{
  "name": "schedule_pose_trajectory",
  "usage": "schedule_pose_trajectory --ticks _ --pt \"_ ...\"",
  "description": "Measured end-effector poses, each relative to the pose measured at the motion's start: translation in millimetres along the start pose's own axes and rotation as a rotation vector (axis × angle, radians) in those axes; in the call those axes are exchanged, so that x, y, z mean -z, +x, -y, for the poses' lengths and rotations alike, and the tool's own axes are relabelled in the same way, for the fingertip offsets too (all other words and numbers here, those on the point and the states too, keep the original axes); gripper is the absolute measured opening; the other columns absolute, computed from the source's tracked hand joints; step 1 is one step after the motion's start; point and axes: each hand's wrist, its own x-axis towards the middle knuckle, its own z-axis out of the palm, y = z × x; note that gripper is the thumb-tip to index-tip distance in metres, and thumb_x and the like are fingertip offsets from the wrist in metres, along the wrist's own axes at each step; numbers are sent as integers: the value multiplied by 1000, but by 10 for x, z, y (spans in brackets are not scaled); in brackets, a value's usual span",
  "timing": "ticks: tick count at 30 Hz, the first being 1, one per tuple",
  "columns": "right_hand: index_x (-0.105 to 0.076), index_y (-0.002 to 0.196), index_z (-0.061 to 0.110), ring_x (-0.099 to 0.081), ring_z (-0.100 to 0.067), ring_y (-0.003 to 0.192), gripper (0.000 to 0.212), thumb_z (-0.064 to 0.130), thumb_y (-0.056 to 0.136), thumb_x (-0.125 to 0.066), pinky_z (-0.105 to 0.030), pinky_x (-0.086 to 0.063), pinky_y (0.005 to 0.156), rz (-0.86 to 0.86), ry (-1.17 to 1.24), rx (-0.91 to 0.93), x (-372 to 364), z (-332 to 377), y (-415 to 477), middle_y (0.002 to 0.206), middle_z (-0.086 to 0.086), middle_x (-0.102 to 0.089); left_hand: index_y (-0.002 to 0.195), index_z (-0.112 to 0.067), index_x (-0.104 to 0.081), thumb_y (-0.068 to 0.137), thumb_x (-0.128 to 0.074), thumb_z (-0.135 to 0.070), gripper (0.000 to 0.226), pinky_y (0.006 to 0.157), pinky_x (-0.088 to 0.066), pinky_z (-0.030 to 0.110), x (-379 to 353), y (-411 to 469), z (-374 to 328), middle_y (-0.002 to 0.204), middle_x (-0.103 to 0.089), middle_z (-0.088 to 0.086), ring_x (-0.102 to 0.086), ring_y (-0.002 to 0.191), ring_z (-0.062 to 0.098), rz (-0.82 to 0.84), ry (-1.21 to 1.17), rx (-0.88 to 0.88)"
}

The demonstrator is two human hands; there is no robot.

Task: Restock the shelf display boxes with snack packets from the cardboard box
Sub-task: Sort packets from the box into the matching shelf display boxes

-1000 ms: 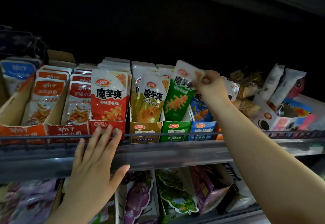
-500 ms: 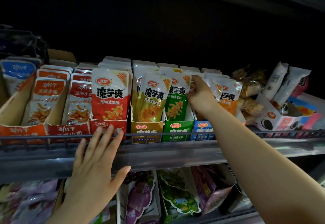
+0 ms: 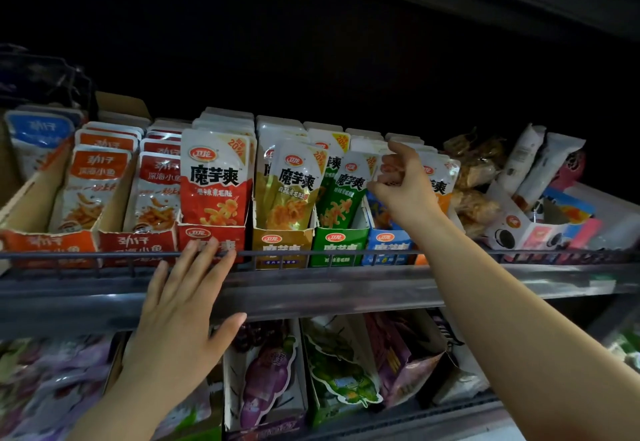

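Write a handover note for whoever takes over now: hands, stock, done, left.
Left hand: open, flat on the shelf front below the red display box.
Right hand: fingers curled at packet tops over the blue display box; grip unclear.
Green packet leans in the green display box.
Done: red, green and the yellow display box look stocked.
Left: straighten that packet, check blue; cardboard box out of view.

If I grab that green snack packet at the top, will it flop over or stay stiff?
Probably floppy: the green packet is a thin pouch that leans sideways in its green box instead of standing straight. Likely light, since it looks flat. Its shiny film may feel a bit slippery.
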Motion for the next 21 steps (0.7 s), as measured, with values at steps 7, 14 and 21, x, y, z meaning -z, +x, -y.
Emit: schedule_pose_trajectory --ticks 7,14,21 --pt "-56 94 18 -54 -2 79 22 -1 84 -58 -13 -48 75 188 61 30 87 231 -698 83 12 -57 116 -26 -54 91 -24 -51 47 111 -11 23 237 -325 -270 116 -54 -13 -40 115 8 -58 -166 -116" --pt "-57 67 26 -55 0 56 30 0 80 -65 -14 -46 66 506 97 -143 -221 110 -1431 64 6 -59 103 -36 -64 92 -42 -33 25 78 -38 5 311 -871 -275 103 -61 -24 -59 98 -4 323 -318 51" --pt "-55 67 21 -54 6 43 28 -1 84 -59 -10 -47 55 659 36 -514 -919 -760 -2117 58 6 -58 126 -31 -48 95 -40 -33 33 98 -29 14 -357 -1717 -151 134 -46 -15 -41 122 2 597 -263 351"
